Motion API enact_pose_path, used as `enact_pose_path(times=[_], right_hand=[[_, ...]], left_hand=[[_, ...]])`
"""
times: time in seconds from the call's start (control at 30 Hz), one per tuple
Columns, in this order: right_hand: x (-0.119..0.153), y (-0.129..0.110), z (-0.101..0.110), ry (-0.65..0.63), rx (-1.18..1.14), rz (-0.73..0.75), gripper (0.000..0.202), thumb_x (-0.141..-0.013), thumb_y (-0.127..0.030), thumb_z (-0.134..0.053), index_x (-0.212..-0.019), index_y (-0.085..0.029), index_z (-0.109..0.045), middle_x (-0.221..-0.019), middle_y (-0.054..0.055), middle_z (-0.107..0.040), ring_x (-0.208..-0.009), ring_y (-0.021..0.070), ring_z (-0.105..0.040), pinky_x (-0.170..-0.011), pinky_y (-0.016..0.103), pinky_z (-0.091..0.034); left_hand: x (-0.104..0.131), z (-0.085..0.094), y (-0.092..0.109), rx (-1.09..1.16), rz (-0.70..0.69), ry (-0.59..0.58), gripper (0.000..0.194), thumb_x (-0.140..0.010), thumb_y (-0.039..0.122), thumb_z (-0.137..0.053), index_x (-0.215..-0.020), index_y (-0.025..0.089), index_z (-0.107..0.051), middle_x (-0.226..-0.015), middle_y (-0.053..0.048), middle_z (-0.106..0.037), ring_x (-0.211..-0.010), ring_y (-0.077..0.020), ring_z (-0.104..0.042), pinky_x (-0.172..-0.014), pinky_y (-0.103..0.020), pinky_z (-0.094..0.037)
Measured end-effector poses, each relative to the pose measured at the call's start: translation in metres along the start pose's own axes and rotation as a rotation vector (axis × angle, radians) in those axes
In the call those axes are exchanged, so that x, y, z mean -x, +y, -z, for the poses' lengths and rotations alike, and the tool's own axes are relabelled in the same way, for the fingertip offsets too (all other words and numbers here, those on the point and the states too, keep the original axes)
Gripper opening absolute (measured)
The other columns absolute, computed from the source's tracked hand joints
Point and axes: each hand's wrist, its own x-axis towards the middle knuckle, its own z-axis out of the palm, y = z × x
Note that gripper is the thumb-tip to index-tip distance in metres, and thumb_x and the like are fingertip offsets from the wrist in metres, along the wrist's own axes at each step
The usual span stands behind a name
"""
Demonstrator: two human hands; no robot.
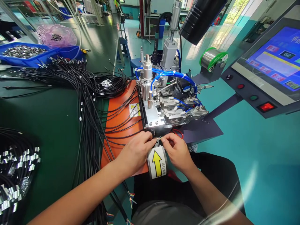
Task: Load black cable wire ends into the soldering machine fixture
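The left hand [138, 147] and the right hand [177, 150] are close to each other, at the front edge of a shiny metal machine [152, 116]. Some tiny wires [159, 138] are between the tips of the two hands. The right hand's thumb and first finger are pinched together on the wires. The left hand's fingers are curled next to them, but I can't tell what they grip. Just below is a round can [150, 162] with a yellow arrow [157, 163] pointing up to the wires. An orange mat [113, 119] lies left of the machine, and black cables [87, 131] run over it and the green desk [56, 125]. A blue tray [34, 61] on the desk holds many shiny bits [23, 51].
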Motion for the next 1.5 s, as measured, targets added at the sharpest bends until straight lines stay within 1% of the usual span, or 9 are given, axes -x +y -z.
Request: enact_pose_path(times=[0.23, 0.4, 0.53, 0.77, 0.97, 1.27, 1.43, 1.47, 1.5], right_hand=[[-0.004, 0.009, 0.002, -0.017, 0.054, 0.051, 0.023, -0.093, -0.036, -0.051, -0.082, -0.019, -0.062, -0.076, 0.001, -0.062, -0.068, 0.0159, -0.058, -0.064, 0.028, -0.043], [-0.008, 0.002, 0.007, 0.006, 0.054, 0.078, 0.024, -0.093, -0.039, -0.052, -0.09, -0.019, -0.065, -0.083, 0.002, -0.066, -0.073, 0.0165, -0.06, -0.069, 0.028, -0.045], [-0.012, -0.001, 0.002, -0.066, 0.035, 0.074, 0.023, -0.093, -0.039, -0.051, -0.086, -0.02, -0.062, -0.078, 0.0, -0.064, -0.07, 0.0155, -0.059, -0.065, 0.026, -0.044], [-0.011, 0.006, -0.008, -0.014, 0.086, 0.066, 0.023, -0.095, -0.037, -0.045, -0.082, -0.021, -0.055, -0.074, -0.001, -0.059, -0.068, 0.0159, -0.055, -0.064, 0.028, -0.04], [-0.01, 0.008, -0.013, 0.006, 0.043, 0.029, 0.025, -0.096, -0.038, -0.043, -0.08, -0.021, -0.051, -0.07, -0.002, -0.053, -0.066, 0.0155, -0.051, -0.062, 0.027, -0.039], [-0.015, 0.011, -0.013, -0.073, -0.126, -0.143, 0.034, -0.092, -0.049, -0.047, -0.076, -0.019, -0.053, -0.066, -0.002, -0.054, -0.059, 0.0144, -0.049, -0.054, 0.025, -0.037], [0.019, -0.018, 0.004, 0.11, 0.049, -0.011, 0.025, -0.094, -0.041, -0.049, -0.088, -0.02, -0.061, -0.075, 0.003, -0.063, -0.067, 0.0172, -0.057, -0.062, 0.028, -0.043], [0.031, -0.026, 0.004, 0.042, 0.053, 0.035, 0.023, -0.094, -0.038, -0.048, -0.087, -0.021, -0.062, -0.075, 0.003, -0.065, -0.068, 0.017, -0.058, -0.063, 0.027, -0.043], [0.043, -0.033, 0.003, -0.1, 0.065, 0.089, 0.024, -0.095, -0.034, -0.048, -0.083, -0.021, -0.063, -0.075, 0.002, -0.065, -0.068, 0.0168, -0.058, -0.063, 0.026, -0.043]], left_hand=[[-0.001, 0.001, 0.001, -0.009, 0.004, -0.006, 0.027, -0.095, 0.012, -0.042, -0.108, 0.016, -0.065, -0.091, -0.006, -0.053, -0.083, -0.019, -0.048, -0.074, -0.031, -0.045], [-0.002, 0.003, 0.002, -0.003, 0.008, -0.013, 0.027, -0.095, 0.013, -0.042, -0.107, 0.017, -0.066, -0.09, -0.006, -0.053, -0.082, -0.019, -0.048, -0.073, -0.031, -0.046], [-0.002, 0.005, 0.004, -0.027, 0.011, -0.034, 0.028, -0.094, 0.012, -0.043, -0.11, 0.016, -0.065, -0.093, -0.007, -0.054, -0.084, -0.0196, -0.049, -0.076, -0.032, -0.047], [-0.002, 0.017, 0.008, -0.1, 0.058, -0.084, 0.025, -0.089, 0.009, -0.05, -0.107, 0.018, -0.066, -0.09, -0.006, -0.057, -0.081, -0.0197, -0.051, -0.072, -0.032, -0.046], [0.001, 0.021, 0.005, -0.142, 0.159, -0.095, 0.017, -0.089, 0.008, -0.05, -0.087, 0.017, -0.064, -0.085, -0.004, -0.061, -0.081, -0.0204, -0.054, -0.073, -0.034, -0.044], [-0.003, 0.028, 0.013, -0.299, 0.095, -0.183, 0.015, -0.086, 0.009, -0.051, -0.078, 0.017, -0.061, -0.084, -0.007, -0.061, -0.076, -0.0229, -0.055, -0.066, -0.037, -0.043], [0.0, 0.03, 0.023, -0.336, 0.08, -0.302, 0.018, -0.081, 0.007, -0.053, -0.094, 0.011, -0.065, -0.09, -0.012, -0.066, -0.082, -0.0259, -0.062, -0.07, -0.037, -0.05], [0.001, 0.032, 0.026, -0.335, 0.086, -0.342, 0.024, -0.08, 0.008, -0.055, -0.102, 0.009, -0.065, -0.092, -0.013, -0.067, -0.083, -0.0269, -0.064, -0.07, -0.038, -0.051], [0.001, 0.033, 0.028, -0.329, 0.102, -0.384, 0.033, -0.079, 0.009, -0.057, -0.111, 0.006, -0.062, -0.095, -0.015, -0.068, -0.084, -0.0279, -0.065, -0.07, -0.038, -0.052]])
